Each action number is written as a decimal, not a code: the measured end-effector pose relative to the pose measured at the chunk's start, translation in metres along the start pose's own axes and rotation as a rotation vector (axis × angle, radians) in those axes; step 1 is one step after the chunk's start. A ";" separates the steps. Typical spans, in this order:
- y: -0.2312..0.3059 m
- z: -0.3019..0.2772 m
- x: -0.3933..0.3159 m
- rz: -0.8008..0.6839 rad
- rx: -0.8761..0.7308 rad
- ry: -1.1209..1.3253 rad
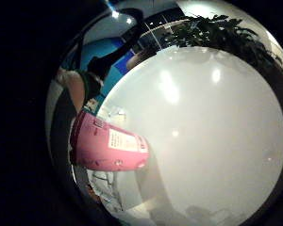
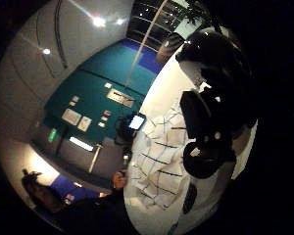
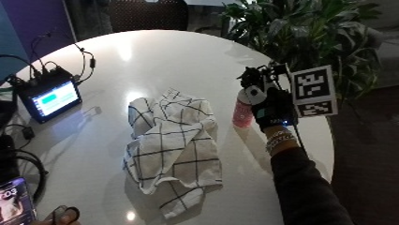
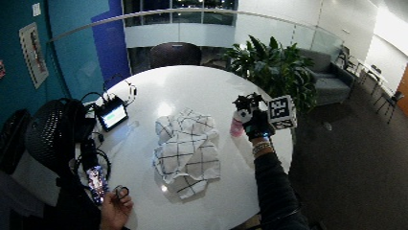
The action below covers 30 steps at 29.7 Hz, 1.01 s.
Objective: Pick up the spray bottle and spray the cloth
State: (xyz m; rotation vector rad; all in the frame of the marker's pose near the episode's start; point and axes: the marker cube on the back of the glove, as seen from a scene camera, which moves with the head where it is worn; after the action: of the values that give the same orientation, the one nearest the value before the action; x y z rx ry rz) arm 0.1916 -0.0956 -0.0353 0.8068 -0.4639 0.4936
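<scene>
Item: pink spray bottle (image 3: 242,112), upright on the round white table (image 3: 143,61), near its right edge. Item: checked cloth (image 3: 173,150), crumpled at the table's middle, left of the bottle and apart from it. Gloved right hand (image 3: 273,110): at the bottle's right side, fingers apparently curled round it; whether it has lifted off the table, cannot tell. Step in hand: pick-up. Next move, by my reckoning: raise the bottle, aim its nozzle left at the cloth, squeeze the trigger.
</scene>
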 end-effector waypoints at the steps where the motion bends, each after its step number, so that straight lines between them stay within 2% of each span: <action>1: -0.001 0.000 -0.002 -0.003 0.003 -0.034; 7: -0.001 -0.005 -0.009 0.002 0.051 -0.137; 13: -0.006 -0.003 -0.007 -0.058 0.107 -0.234; 20: -0.012 -0.009 -0.009 -0.184 0.243 -0.176; 30: 0.007 -0.037 -0.017 -0.234 0.311 -0.189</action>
State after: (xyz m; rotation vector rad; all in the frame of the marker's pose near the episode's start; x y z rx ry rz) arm 0.1818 -0.0674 -0.0632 1.1993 -0.4657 0.2751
